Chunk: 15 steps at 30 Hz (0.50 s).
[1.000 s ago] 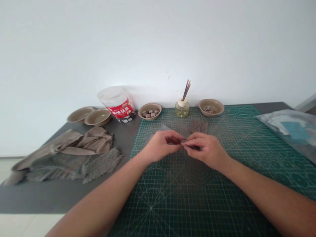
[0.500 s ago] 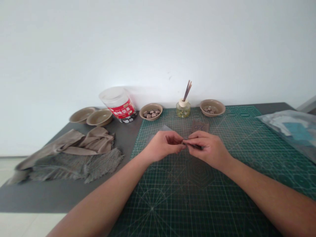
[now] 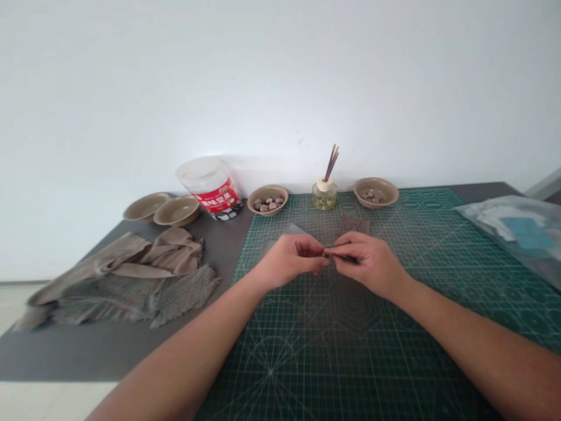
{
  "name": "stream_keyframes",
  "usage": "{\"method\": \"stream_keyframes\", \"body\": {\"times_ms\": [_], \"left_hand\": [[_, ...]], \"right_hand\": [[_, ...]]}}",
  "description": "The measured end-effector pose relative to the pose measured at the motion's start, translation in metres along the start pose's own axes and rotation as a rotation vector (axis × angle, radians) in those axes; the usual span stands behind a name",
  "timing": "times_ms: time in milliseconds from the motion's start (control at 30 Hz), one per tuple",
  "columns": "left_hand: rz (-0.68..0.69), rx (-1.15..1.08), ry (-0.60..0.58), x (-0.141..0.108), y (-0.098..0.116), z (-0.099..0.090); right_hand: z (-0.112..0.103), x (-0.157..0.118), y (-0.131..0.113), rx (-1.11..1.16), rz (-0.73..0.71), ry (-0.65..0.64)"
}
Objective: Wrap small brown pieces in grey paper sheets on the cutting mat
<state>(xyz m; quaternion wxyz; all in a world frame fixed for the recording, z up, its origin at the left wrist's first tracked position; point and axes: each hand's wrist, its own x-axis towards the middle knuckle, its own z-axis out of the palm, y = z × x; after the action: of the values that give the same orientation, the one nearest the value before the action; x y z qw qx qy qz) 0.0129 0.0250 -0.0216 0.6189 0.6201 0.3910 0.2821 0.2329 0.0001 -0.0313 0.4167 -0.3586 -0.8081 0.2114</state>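
Above the middle of the green cutting mat [image 3: 289, 327], my left hand [image 3: 298, 257] and my right hand [image 3: 366, 261] meet at the fingertips. The right fingers pinch a small dark flat piece [image 3: 349, 258]. My left thumb and fingers close on something tiny at its left end, too small to make out. Just behind my right hand lies a brown square [image 3: 355, 225] with blue writing, partly covered by the fingers. A clear plastic sheet [image 3: 296, 228] shows behind my left hand.
Bowls of small pieces [image 3: 268, 200] [image 3: 376, 193] flank a reed diffuser [image 3: 325, 194] along the wall. Leftward are a red-labelled jar [image 3: 217, 196], two bowls [image 3: 146, 207] [image 3: 177, 211] and crumpled brown-grey cloth [image 3: 131, 280]. A plastic bag [image 3: 521, 228] lies at the right.
The view has shifted very slightly. Both hands keep nearly the same place and pinch, with only slight finger movement.
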Motion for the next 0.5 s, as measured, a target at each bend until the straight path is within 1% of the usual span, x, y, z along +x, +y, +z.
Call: {"method": "stream_keyframes", "body": {"times_ms": [100,300,400,500], "left_hand": [[0.002,-0.022,0.000,0.0003,0.0009,0.0010],[0.034,-0.023,0.059,0.0008,0.0004,0.0003],[0.024,-0.019,0.050,0.0009,-0.0005,-0.0009],[0.020,-0.005,0.035,0.0010,-0.0014,-0.0020]], "right_hand": [[0.0004,0.0005,0.0021,-0.012,-0.009,-0.004],[0.0005,-0.0002,0.0001,0.023,0.029,0.006],[0.0005,-0.0009,-0.0015,0.070,0.046,-0.026],[0.0014,-0.0012,-0.0019,0.055,0.047,-0.029]]}}
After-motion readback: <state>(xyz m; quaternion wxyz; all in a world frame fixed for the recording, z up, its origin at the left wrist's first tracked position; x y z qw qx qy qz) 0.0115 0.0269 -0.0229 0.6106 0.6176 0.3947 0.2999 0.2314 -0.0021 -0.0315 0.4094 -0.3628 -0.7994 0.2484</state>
